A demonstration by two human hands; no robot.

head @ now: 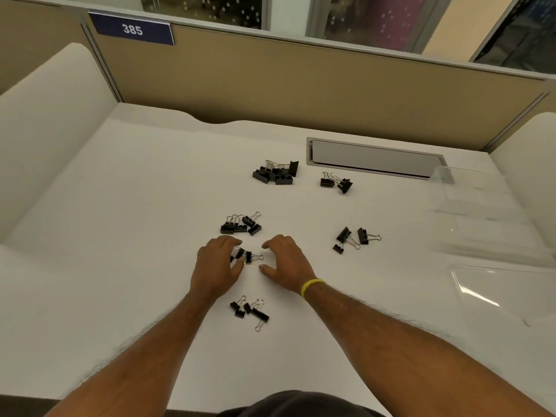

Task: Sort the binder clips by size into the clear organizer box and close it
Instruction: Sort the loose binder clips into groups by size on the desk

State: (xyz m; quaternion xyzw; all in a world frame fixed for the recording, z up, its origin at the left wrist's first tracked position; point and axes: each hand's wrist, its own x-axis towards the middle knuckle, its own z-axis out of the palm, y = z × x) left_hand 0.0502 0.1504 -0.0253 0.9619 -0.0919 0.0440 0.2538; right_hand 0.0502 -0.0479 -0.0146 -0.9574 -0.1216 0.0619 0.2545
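Note:
Black binder clips lie in separate heaps on the white desk (150, 206). A large heap (275, 173) sits far centre, a pair (337, 182) to its right, a group (240, 224) just beyond my hands, three clips (352, 238) at the right and small ones (249, 311) between my forearms. My left hand (216, 266) curls over a few small clips (248, 256), touching them. My right hand (285, 261), with a yellow wristband, hovers open beside those clips. The clear organizer box (487, 218) stands open at the right, its lid (496, 293) lying flat toward me.
A tan partition (301, 85) with a blue "385" sign (132, 30) closes off the back. A grey cable flap (373, 158) is set in the desk behind the clips. White side panels rise at left and right.

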